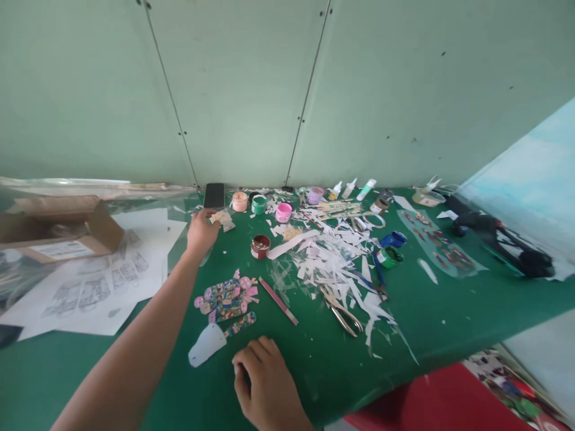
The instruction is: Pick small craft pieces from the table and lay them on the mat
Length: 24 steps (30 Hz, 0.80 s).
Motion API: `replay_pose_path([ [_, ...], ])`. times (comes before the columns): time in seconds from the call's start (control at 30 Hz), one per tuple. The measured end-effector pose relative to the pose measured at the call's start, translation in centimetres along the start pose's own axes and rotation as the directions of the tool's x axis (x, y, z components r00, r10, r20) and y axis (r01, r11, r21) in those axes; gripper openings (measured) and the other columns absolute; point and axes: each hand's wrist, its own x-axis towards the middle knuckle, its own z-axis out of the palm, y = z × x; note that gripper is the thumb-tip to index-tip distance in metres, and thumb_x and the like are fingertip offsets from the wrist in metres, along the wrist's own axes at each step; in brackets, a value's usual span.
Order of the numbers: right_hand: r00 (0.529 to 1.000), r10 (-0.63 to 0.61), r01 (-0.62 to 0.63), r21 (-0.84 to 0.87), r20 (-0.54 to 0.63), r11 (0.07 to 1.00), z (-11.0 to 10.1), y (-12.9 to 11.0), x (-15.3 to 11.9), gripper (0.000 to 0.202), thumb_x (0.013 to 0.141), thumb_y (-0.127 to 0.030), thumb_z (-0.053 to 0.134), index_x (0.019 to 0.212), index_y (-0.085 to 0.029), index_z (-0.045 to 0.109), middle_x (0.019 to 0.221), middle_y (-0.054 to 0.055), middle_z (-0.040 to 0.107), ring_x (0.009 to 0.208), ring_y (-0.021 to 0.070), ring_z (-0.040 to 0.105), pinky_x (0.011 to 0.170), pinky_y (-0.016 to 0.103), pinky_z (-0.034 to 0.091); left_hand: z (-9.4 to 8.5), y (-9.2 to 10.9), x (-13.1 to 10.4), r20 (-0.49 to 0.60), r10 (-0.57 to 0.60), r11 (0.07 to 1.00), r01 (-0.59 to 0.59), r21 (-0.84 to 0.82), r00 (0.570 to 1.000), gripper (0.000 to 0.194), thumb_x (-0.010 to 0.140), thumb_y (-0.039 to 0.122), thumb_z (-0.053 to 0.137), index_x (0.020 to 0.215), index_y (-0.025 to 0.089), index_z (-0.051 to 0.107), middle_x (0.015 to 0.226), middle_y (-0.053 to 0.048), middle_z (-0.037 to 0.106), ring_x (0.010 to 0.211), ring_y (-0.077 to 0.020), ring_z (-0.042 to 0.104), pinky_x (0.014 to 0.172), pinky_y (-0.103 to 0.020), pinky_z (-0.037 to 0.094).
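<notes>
— Left hand (200,232)?
— Stretched across the green table (314,359), fingers touching small paper scraps (221,218) just below a phone (214,195).
— Right hand (265,383)?
— Curled on the table beside a white cutout (206,345); grip unclear.

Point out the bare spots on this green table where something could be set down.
Bare green lies right of the scissors toward the table edge, below the printed sheet. Another patch sits near the left arm, between the white papers and colourful cutouts. The middle, around the paper scraps and paint jars, is crowded.
</notes>
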Motion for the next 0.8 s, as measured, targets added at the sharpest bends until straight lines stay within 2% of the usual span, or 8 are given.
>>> replay_pose_path([
  [0.17, 0.999, -0.031, 0.035, 0.107, -0.041, 0.994, -0.8, -0.3, -0.5, 0.015, 0.083, -0.007, 0.050, 0.083, -0.022, 0.051, 0.075, -0.001, 0.058, 0.073, 0.0151, 0.051, 0.072, 0.028, 0.038, -1.4, 0.2, -4.4, -0.015, 0.043, 0.988, -0.045, -0.146, 0.999, 0.033, 0.078, 0.029, 0.053, 0.107, 0.017, 0.063, 0.107, -0.007, 0.069, 0.079, -0.0163, 0.062, 0.076, -0.028, 0.050],
  [0.3, 0.973, -0.148, 0.175, 0.151, -0.177, 0.973, -4.1, 0.9, 0.4, 0.014, 0.089, -0.009, 0.046, 0.090, -0.020, 0.053, 0.079, 0.002, 0.060, 0.076, 0.0145, 0.054, 0.069, 0.027, 0.042, -2.5, -1.4, -7.4, -0.043, 0.047, 0.911, -0.061, -0.408, 0.998, 0.030, 0.077, 0.039, 0.055, 0.096, 0.018, 0.064, 0.086, -0.003, 0.066, 0.067, -0.0136, 0.057, 0.060, -0.024, 0.045],
  [0.37, 0.956, -0.194, 0.214, 0.070, -0.222, 0.974, -6.5, 3.1, 2.5, 0.016, 0.089, -0.009, 0.045, 0.090, -0.021, 0.056, 0.078, 0.002, 0.060, 0.076, 0.0156, 0.055, 0.069, 0.028, 0.044, -2.6, -2.2, -8.1, -0.106, -0.018, 0.884, -0.034, -0.467, 0.994, 0.028, 0.075, 0.040, 0.057, 0.092, 0.018, 0.062, 0.075, -0.001, 0.062, 0.063, -0.0129, 0.056, 0.058, -0.024, 0.045],
  [0.47, 0.945, -0.024, -0.003, -0.081, -0.326, 0.997, -9.6, 8.3, 7.4, 0.022, 0.094, -0.015, 0.041, 0.096, -0.021, 0.062, 0.089, 0.007, 0.067, 0.087, 0.0196, 0.061, 0.079, 0.034, 0.050, -2.3, -2.7, -8.2, -0.201, -0.106, 0.850, -0.016, -0.527, 0.974, 0.022, 0.073, 0.036, 0.056, 0.086, 0.019, 0.057, 0.068, 0.001, 0.057, 0.057, -0.0114, 0.052, 0.056, -0.024, 0.045],
  [0.5, 0.953, 0.036, -0.095, -0.181, -0.301, 0.979, -10.2, 10.2, 9.2, 0.024, 0.094, -0.018, 0.042, 0.102, -0.021, 0.064, 0.099, 0.010, 0.068, 0.098, 0.0225, 0.061, 0.088, 0.038, 0.050, -2.1, -2.7, -8.2, -0.218, -0.104, 0.846, -0.029, -0.532, 0.970, 0.021, 0.073, 0.035, 0.055, 0.085, 0.019, 0.057, 0.068, 0.001, 0.056, 0.055, -0.0111, 0.050, 0.054, -0.023, 0.045],
  [0.57, 0.955, 0.122, -0.211, -0.331, -0.270, 0.920, -10.6, 13.9, 12.5, 0.031, 0.092, -0.019, 0.042, 0.114, -0.017, 0.065, 0.117, 0.015, 0.065, 0.114, 0.0276, 0.058, 0.099, 0.046, 0.046, -1.8, -2.8, -8.2, -0.227, -0.058, 0.858, -0.067, -0.509, 0.972, 0.020, 0.074, 0.036, 0.055, 0.084, 0.019, 0.057, 0.066, 0.002, 0.055, 0.054, -0.0111, 0.048, 0.052, -0.023, 0.043],
  [0.63, 0.960, 0.139, -0.226, -0.378, -0.243, 0.898, -10.1, 16.7, 14.7, 0.038, 0.093, -0.022, 0.045, 0.126, -0.014, 0.062, 0.132, 0.020, 0.058, 0.127, 0.0326, 0.050, 0.105, 0.052, 0.041, -1.6, -2.9, -8.3, -0.213, -0.002, 0.888, -0.096, -0.451, 0.977, 0.021, 0.076, 0.038, 0.056, 0.084, 0.019, 0.058, 0.061, 0.003, 0.053, 0.053, -0.0117, 0.047, 0.051, -0.024, 0.041],
  [0.8, 0.993, 0.107, -0.114, -0.462, -0.042, 0.880, -9.0, 19.8, 14.9, 0.040, 0.094, -0.032, 0.053, 0.132, -0.022, 0.061, 0.143, 0.014, 0.054, 0.129, 0.0309, 0.051, 0.104, 0.048, 0.044, -1.9, -3.5, -8.8, -0.211, 0.113, 0.953, -0.166, -0.253, 0.971, 0.015, 0.080, 0.033, 0.052, 0.082, 0.020, 0.060, 0.062, 0.001, 0.055, 0.055, -0.0142, 0.050, 0.055, -0.026, 0.041],
])
